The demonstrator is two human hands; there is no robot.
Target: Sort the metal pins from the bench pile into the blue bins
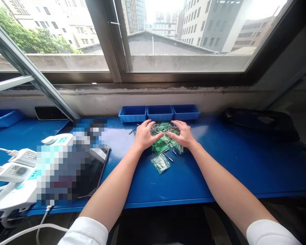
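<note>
A heap of small clear and green plastic packets (160,145) mixed with loose metal rivets lies on the blue table. My left hand (146,134) curves around the heap's left side, fingers apart, thumb reaching inward over it. On the opposite side my right hand (182,134) mirrors it, fingers also spread. Neither hand grips anything that I can see; part of the heap is hidden beneath them. Nearer to me lies a clear packet (160,164) with pale pieces inside. Beside it are loose rivets (168,157), and another rivet (132,131) sits left of my left hand.
Behind the heap stand three blue bins: left bin (132,118), middle bin (160,117), right bin (186,116). A power strip (12,195) with plugs and a pixelated dark device occupy the left. At right rests a black object (260,124). The table's front edge (168,205) runs below.
</note>
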